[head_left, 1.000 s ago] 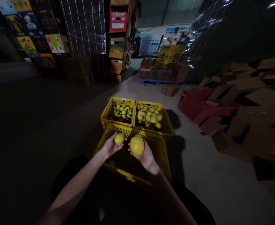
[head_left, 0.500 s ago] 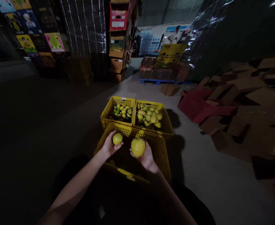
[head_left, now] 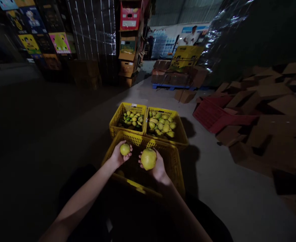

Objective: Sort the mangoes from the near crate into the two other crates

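Left hand (head_left: 117,155) cups a small yellow-green fruit (head_left: 125,149), fingers curled round it. Right hand (head_left: 158,166) grips a larger yellow fruit (head_left: 148,159) in the palm. Both are held above the near yellow crate (head_left: 174,169), towards its far edge. Advisable: keep each grip gentle, avoiding bruising. Two filled crates (head_left: 180,134) stand just beyond on the floor.

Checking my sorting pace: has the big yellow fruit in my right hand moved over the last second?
No, barely: the big yellow fruit in the right hand sits just below the near crate's far rim, as before.
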A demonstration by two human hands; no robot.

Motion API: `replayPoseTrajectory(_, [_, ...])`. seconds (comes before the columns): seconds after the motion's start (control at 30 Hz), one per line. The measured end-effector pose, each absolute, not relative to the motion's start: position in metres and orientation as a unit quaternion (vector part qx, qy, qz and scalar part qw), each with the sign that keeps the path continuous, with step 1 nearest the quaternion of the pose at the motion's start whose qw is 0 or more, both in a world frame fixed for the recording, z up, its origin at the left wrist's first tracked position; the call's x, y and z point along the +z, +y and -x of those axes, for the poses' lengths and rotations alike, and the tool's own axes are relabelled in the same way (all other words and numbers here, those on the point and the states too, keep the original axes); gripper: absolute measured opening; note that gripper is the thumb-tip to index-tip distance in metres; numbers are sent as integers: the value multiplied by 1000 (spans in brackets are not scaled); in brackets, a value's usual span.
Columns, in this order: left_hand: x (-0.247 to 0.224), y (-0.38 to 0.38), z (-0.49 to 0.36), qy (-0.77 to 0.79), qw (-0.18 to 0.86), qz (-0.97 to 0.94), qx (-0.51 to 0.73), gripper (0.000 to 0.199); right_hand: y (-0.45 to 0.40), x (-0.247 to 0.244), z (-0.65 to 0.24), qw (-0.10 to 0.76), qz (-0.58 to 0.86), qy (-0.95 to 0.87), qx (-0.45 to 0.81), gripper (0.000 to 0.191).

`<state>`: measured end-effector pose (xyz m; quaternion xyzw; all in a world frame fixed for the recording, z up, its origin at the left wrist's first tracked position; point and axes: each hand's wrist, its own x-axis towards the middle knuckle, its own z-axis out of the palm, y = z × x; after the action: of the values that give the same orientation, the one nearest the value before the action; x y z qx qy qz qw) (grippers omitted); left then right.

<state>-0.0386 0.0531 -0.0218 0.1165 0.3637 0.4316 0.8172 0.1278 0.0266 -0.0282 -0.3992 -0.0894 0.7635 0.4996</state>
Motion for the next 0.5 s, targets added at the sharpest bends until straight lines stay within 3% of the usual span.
replayPoseTrajectory(0.27, [-21, 45, 41, 340, 780, -345, 397, 50, 18, -19, -126, 506, 332, -246, 757, 36])
replayPoseTrajectory(0.5, [-25, 52, 41, 371, 836, -233, 331, 57, 19, -19, -123, 501, 351, -194, 767, 47])
